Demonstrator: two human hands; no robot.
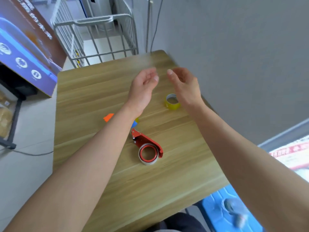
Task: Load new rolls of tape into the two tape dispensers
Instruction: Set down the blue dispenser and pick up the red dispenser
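A red tape dispenser point(147, 144) lies on the wooden table point(93, 104) with a clear tape roll point(148, 156) on its hub. A yellow tape roll point(172, 101) lies flat further back, just left of my right wrist. An orange piece point(108, 117) and a blue-and-yellow piece point(135, 123) peek out on either side of my left forearm; the rest of that object is hidden. My left hand point(143, 84) and my right hand point(183, 84) hover above the far part of the table, palms facing each other, fingers apart, holding nothing.
A grey wall runs along the table's right side. A metal cage trolley point(93, 39) stands behind the far edge. A printed cardboard box point(21, 47) sits to the left. A blue plastic item point(225, 211) lies low at the right near my legs.
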